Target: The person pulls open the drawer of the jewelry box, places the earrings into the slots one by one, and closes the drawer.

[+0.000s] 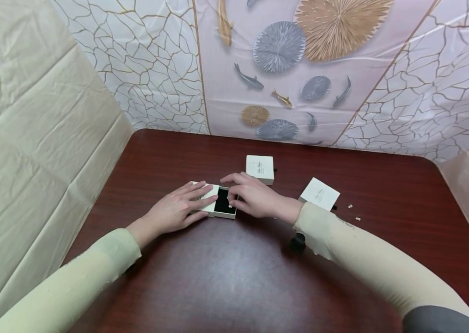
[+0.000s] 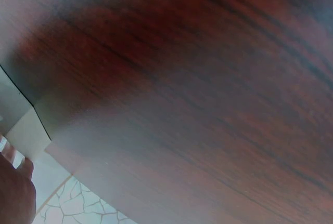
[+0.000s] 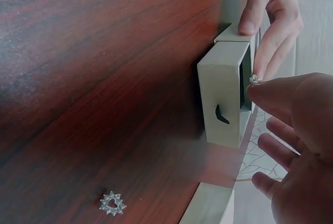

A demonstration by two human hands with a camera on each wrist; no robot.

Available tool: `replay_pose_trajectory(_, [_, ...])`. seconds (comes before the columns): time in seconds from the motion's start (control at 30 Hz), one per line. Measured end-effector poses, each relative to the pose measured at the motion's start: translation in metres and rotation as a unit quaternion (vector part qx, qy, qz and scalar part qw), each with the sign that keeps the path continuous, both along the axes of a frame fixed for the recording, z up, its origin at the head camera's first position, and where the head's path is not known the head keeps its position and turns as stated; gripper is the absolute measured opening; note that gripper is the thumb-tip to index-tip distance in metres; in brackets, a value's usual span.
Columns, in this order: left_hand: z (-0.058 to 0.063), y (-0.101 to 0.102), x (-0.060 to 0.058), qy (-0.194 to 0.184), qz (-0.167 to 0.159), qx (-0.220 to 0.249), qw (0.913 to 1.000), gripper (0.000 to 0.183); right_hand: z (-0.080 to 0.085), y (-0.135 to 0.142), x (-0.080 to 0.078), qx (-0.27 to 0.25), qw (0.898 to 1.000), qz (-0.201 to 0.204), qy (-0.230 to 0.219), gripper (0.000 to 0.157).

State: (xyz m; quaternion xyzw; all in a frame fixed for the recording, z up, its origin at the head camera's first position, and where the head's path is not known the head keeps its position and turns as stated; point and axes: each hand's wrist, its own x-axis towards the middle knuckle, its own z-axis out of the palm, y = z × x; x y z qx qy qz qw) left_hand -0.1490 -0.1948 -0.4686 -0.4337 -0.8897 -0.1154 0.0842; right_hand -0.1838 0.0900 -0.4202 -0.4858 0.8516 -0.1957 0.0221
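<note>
A small white drawer box (image 1: pixel 225 214) lies partly slid out of its sleeve, showing a black lining. My left hand (image 1: pixel 176 206) rests over the sleeve with fingers spread across its top, the thumb along the near side. My right hand (image 1: pixel 255 196) is over the pulled-out drawer, thumb and index finger together. In the right wrist view, a tiny sparkling flower-shaped jewelry piece (image 3: pixel 253 80) shows at the pinching fingertips, the other fingers loosely bent. A black pull tab (image 3: pixel 221 115) sticks out of the drawer's end. The left wrist view shows mostly table.
Another white box (image 1: pixel 260 167) stands behind the right hand; a third white box (image 1: pixel 320 194) lies to the right, partly behind the forearm. Small shiny pieces (image 1: pixel 350 206) lie beside it. A heart-shaped sparkling piece (image 3: pixel 112 203) lies on the brown table (image 1: pixel 234 277).
</note>
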Motion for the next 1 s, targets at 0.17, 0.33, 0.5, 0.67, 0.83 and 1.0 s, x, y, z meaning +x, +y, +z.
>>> replay_pose_trajectory(0.17, [0.001, 0.0, 0.0, -0.003, 0.002, -0.002, 1.0, 0.05, -0.001, -0.004, -0.004, 0.019, 1.0, 0.004, -0.008, 0.015])
replay_pose_trajectory(0.33, [0.001, 0.0, 0.0, -0.008, 0.005, -0.006, 0.9999, 0.051, -0.002, -0.009, -0.006, 0.032, 0.999, 0.011, -0.006, 0.016])
replay_pose_trajectory(0.5, [0.001, 0.0, 0.0, -0.011, 0.006, -0.007, 0.9999, 0.05, -0.004, -0.012, -0.007, 0.048, 0.999, 0.011, -0.006, 0.018])
replay_pose_trajectory(0.67, [0.002, 0.0, 0.0, -0.01, 0.006, -0.005, 0.9999, 0.05, -0.002, -0.015, -0.008, 0.054, 0.998, 0.014, -0.003, 0.018])
replay_pose_trajectory(0.83, [0.002, -0.001, 0.0, -0.013, 0.006, -0.006, 0.9999, 0.05, -0.002, -0.016, -0.009, 0.052, 0.998, 0.019, -0.008, 0.018])
replay_pose_trajectory(1.0, [0.001, 0.0, 0.0, -0.016, 0.006, -0.005, 0.9998, 0.05, -0.004, -0.016, -0.01, 0.052, 0.998, 0.01, -0.036, 0.018])
